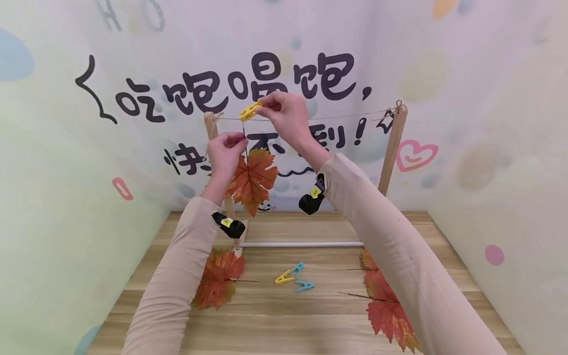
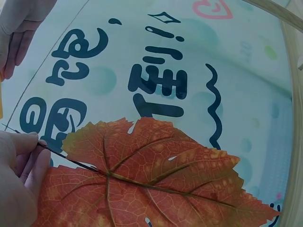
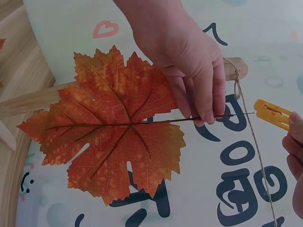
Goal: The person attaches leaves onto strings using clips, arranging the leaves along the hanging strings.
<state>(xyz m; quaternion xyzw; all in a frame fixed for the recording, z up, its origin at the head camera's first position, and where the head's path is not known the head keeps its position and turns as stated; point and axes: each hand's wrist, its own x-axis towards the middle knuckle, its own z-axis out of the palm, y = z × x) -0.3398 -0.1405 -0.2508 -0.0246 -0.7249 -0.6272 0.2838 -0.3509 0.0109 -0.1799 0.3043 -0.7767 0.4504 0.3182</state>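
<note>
Two hands are raised at a string (image 1: 346,116) stretched between a left post (image 1: 212,127) and a right post (image 1: 392,150). The left hand (image 1: 225,155) pinches the dark stem (image 2: 78,163) of a red-orange leaf (image 1: 258,175) between thumb and fingers; the blade hangs below the fingertips, partly behind that hand and wrist, its point downward. The right hand (image 1: 286,118), higher and to the right, pinches a yellow clothespin (image 1: 251,111) by its handle end. The pin's nose is just beside the upper end of the stem, at the string; whether it touches either, I cannot tell.

Both hands work near the left post, with a long run of string between the right hand and the right post. The hanging leaf is above the far edge of the table (image 1: 288,325). A white rod (image 1: 306,244) crosses just in front of that edge. Toward the table's middle lie a second yellow pin (image 1: 284,277) and two blue pins (image 1: 304,285), well below the hands. One leaf rests toward the left edge, beside the left sleeve (image 1: 173,276); more leaves lie toward the right edge, partly hidden by the right sleeve (image 1: 390,246). Strips of wood separate the pins from the leaves on either side.
</note>
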